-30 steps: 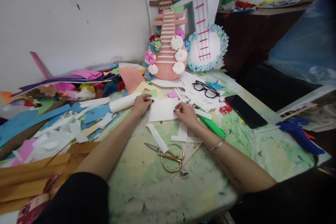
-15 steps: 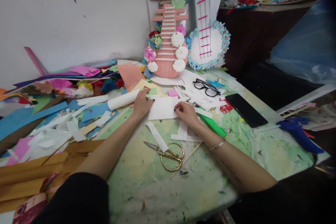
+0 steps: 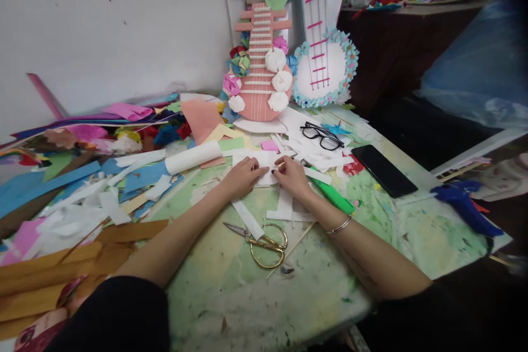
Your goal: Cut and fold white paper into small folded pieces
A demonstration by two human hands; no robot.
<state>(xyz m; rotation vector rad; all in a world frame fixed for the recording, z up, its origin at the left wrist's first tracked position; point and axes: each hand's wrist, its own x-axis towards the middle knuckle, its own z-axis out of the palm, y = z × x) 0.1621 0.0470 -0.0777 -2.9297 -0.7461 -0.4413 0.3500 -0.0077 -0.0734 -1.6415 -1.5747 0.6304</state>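
A white sheet of paper point(image 3: 267, 180) lies on the painted table, partly covered by my hands. My left hand point(image 3: 244, 176) rests on it with the index finger stretched toward the right edge and the other fingers loosely bent. At that edge, my right hand point(image 3: 291, 177) has its thumb and fingertips pinched together on the paper. The fingertips of both hands nearly meet. Just below are gold-handled scissors point(image 3: 267, 242), blades pointing left, with a white paper strip point(image 3: 247, 219) lying across them. A green tube-like thing point(image 3: 332, 191) sits beside my right wrist.
Paper scraps point(image 3: 82, 214) heap up on the left, near a white paper roll point(image 3: 193, 158). Glasses point(image 3: 322, 135), a black phone point(image 3: 384, 170) and a blue glue gun point(image 3: 466, 206) lie to the right. Decorated paper instruments point(image 3: 260, 88) stand against the wall.
My left hand has moved right, from the paper's upper left corner onto the sheet near my right fingertips. My right hand stays at the right edge. The view has shifted slightly.
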